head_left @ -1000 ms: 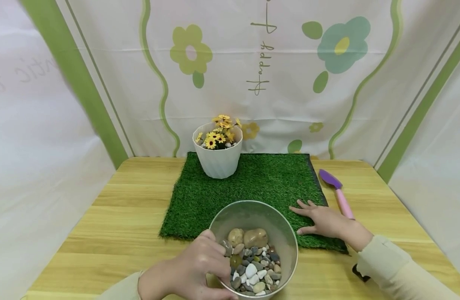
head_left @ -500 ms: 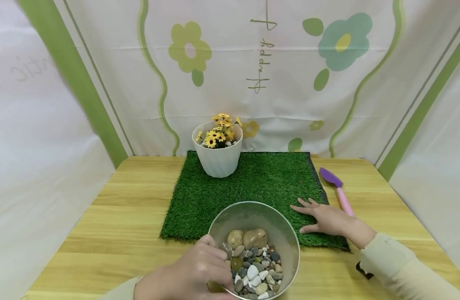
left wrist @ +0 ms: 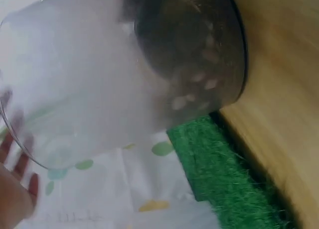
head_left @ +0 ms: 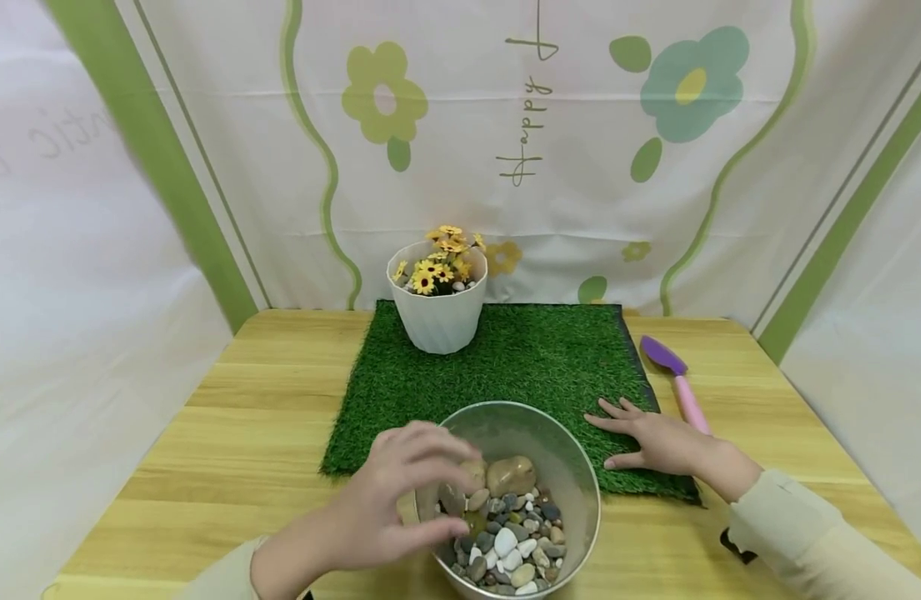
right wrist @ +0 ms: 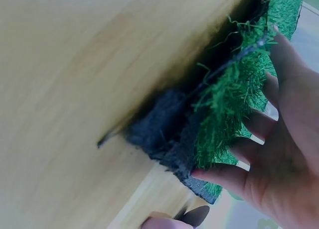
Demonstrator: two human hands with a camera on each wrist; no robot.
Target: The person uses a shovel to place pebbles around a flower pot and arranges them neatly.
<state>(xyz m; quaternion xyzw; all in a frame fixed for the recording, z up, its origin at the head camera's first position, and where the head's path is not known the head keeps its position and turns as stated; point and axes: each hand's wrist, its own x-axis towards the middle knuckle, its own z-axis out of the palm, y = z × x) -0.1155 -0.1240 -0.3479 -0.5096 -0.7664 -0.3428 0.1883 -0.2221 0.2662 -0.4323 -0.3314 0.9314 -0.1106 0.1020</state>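
Observation:
My left hand (head_left: 373,500) hovers at the left rim of a see-through bucket (head_left: 573,475), thumb and fingers spread apart with nothing between them. In the left wrist view its fingers are partly visible beside the mouth of the bucket (left wrist: 84,84). Small pebbles (head_left: 513,542) in grey, white and brown lie at the bottom, with larger tan stones (head_left: 511,476) at the far side. My right hand (head_left: 658,442) rests with fingers spread on the near right part of the green artificial grass mat (head_left: 535,358). The mat's dark edge (right wrist: 164,124) shows beside that hand in the right wrist view.
A white pot (head_left: 439,325) of yellow flowers (head_left: 427,273) stands on the back left of the mat. Right of the mat, a small shovel (head_left: 663,356) with purple blade and pink handle lies on the wooden table (head_left: 227,450). A flower-printed cloth (head_left: 460,192) hangs behind.
My left hand has let go of the bucket's rim and lifted, its fingers opening out. The bucket stays about where it was. My right hand has hardly moved.

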